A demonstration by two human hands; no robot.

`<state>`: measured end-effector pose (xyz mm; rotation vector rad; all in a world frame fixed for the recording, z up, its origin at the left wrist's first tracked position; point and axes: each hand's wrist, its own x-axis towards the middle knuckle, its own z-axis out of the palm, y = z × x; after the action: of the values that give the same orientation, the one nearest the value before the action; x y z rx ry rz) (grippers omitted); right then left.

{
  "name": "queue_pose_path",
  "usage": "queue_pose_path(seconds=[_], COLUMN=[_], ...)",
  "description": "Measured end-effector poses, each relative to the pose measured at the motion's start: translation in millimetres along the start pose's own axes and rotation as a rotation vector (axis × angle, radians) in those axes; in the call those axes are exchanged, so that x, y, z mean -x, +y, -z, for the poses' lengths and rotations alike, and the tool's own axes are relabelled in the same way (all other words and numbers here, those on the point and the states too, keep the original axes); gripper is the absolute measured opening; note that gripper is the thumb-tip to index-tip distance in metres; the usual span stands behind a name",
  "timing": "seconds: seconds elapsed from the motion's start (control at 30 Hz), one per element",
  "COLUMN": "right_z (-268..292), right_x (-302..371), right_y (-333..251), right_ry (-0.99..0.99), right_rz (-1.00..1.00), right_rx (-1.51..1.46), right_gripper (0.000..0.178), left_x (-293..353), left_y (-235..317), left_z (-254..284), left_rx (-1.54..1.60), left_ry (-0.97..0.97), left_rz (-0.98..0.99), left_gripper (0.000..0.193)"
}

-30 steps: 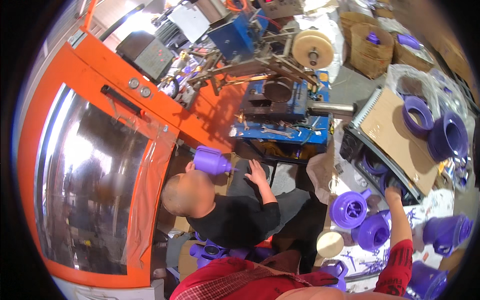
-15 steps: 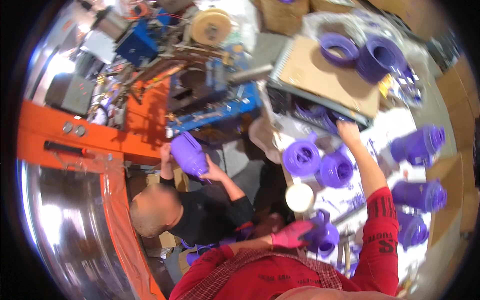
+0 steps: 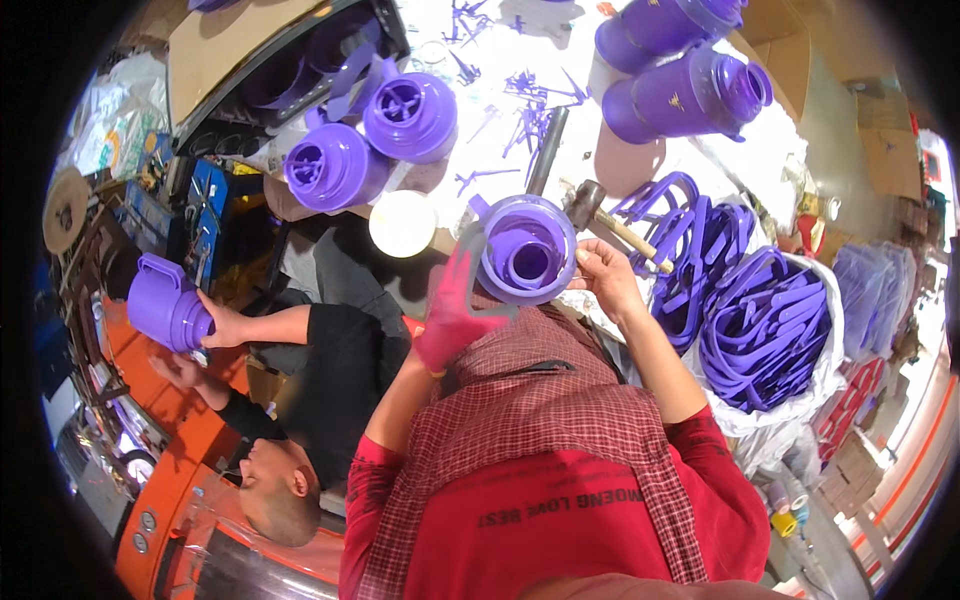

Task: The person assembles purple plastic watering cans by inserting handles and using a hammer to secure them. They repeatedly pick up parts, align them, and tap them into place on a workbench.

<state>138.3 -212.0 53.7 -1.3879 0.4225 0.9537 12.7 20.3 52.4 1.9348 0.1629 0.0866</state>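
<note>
A purple plastic jug body (image 3: 553,220) is tipped so that its round open mouth and inner ring face me. My left hand (image 3: 455,300), in a pink and grey glove, grips it along the left side and near edge. My bare right hand (image 3: 612,278) is at the jug's right rim, thumb and fingers pinched together; anything small between them is too hard to make out. Just beyond the jug, a mallet (image 3: 588,203) with a wooden handle lies beside a dark bar (image 3: 547,150). Two more purple jugs (image 3: 412,115) with cross-shaped pieces in their mouths stand to the left.
A white round lid-like disc (image 3: 403,223) sits at the table's left edge. Purple scraps (image 3: 530,125) litter the white table. On the right, a white sack (image 3: 835,300) bulges with purple handles (image 3: 765,340). At left, a co-worker's hand (image 3: 225,322) holds another purple jug (image 3: 165,305).
My view has swung right. My right hand has left the black crate and come back to the jug. My left hand has brought the jug in front of me and tipped its mouth up.
</note>
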Motion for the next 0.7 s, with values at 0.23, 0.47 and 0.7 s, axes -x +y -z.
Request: queue_pose_path(seconds=[0.23, 0.47, 0.7], right_z=[23.4, 13.5, 4.3], right_x=[26.7, 5.6, -1.9], right_y=[49.6, 66.0, 60.6], right_ry=[-0.009, 0.139, 0.118], right_rz=[0.343, 0.565, 0.621], right_rx=[0.539, 0.866, 0.843], right_gripper=[0.057, 0.079, 0.086], left_x=[2.0, -12.7, -16.4], left_y=[-21.5, -37.3, -49.3], left_z=[-20.3, -18.0, -8.4], left_rx=[-0.149, -0.191, -0.173], left_ry=[-0.112, -0.251, -0.353], left_rz=[-0.158, 0.002, 0.061], left_gripper=[0.103, 0.099, 0.101])
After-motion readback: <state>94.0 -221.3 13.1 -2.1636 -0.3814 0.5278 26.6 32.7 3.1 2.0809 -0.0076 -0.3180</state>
